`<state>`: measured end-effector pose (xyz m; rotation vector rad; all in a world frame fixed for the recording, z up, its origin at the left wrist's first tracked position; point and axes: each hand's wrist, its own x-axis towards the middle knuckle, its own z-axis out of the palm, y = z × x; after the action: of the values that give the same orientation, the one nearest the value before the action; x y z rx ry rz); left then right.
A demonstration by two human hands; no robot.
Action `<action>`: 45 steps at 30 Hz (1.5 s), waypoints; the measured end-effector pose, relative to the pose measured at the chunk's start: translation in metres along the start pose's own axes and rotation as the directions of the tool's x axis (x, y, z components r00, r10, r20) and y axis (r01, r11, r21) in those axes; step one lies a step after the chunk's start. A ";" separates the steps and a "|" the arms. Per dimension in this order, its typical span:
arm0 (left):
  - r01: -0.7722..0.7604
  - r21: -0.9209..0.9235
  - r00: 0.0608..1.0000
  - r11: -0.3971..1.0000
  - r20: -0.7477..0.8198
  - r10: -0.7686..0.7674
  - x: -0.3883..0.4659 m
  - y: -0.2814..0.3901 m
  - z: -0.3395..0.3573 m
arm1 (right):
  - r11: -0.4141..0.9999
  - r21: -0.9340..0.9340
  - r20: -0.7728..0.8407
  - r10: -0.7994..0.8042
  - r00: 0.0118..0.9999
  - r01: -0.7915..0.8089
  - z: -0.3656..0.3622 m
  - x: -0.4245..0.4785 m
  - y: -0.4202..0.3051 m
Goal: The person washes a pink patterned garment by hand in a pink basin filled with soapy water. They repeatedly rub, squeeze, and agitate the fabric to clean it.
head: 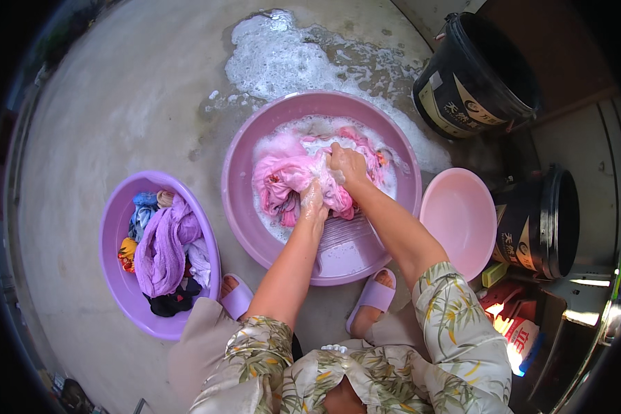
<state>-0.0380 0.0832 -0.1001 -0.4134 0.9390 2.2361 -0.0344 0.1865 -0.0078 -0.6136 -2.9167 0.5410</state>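
Observation:
A large pink washbasin [321,277] stands on the floor before me, with sudsy water in it. Bunched in the suds lies a wet pink cloth [277,178] with red and orange patches. My left hand [313,199] grips its near side, the fingers partly hidden in the folds. Further up and to the right, my right hand [348,163] is closed on another part of the same cloth, with foam around the fingers. Below the hands, a ribbed washboard [345,235] slopes down inside the near wall of the basin. Part of the ribbing is covered by the cloth.
At left, a purple tub [158,178] holds a purple towel [160,253] and other laundry. A pink bowl [460,222] adjoins the basin at right. Beyond are black buckets [458,93] bearing writing and a detergent bag [520,336]. Foam [284,57] covers the wet concrete behind the basin.

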 end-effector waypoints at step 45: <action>0.023 -0.143 0.999 0.989 -0.034 -0.028 -0.029 0.048 0.020 | 0.452 0.875 0.232 -0.074 0.970 -0.174 0.010 0.038 0.073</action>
<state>-0.0505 0.0597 -0.0474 -0.5284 0.7893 2.2870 -0.0438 0.2612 -0.0422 -0.4570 -2.2104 2.0879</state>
